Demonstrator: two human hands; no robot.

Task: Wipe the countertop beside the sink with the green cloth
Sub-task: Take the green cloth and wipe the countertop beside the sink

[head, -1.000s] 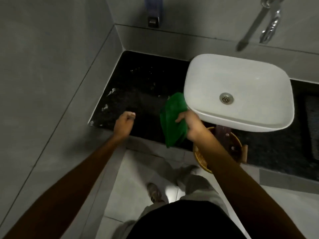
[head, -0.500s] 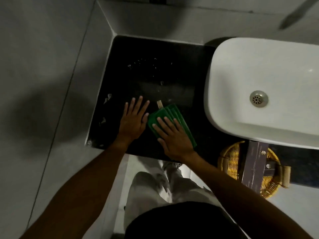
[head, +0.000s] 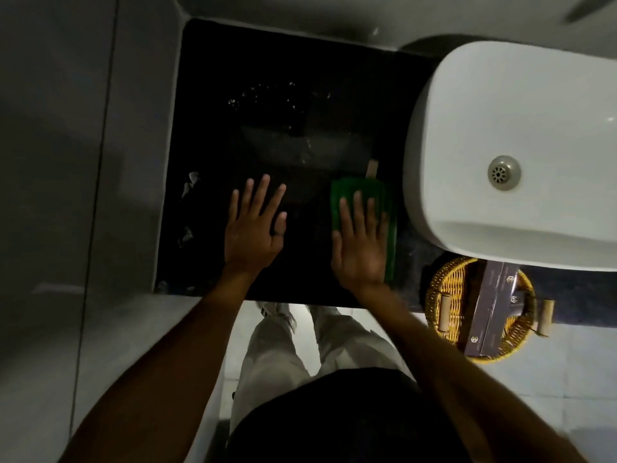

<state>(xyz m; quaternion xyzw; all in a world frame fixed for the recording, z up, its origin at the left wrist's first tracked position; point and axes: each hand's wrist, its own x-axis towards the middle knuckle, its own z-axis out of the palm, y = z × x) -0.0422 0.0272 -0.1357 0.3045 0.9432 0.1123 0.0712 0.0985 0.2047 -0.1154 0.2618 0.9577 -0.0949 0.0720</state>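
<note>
The green cloth (head: 374,192) lies folded flat on the black countertop (head: 300,95), close to the left side of the white sink (head: 521,111). My right hand (head: 360,242) presses flat on the cloth, fingers spread, covering its near part. My left hand (head: 255,228) rests flat on the bare countertop to the left of the cloth, fingers apart, holding nothing. A small pale object (head: 371,168) lies just beyond the cloth's far edge.
Water drops (head: 277,95) glint on the far part of the countertop. Grey tiled walls close it in at the left and back. A yellow wicker basket (head: 444,295) holding a dark box (head: 494,312) sits under the sink's front edge. Small debris (head: 190,185) lies along the left edge.
The cloth went from hanging in my right hand to lying flat under it, then slid right toward the sink. My left hand opened and settled flat on the counter.
</note>
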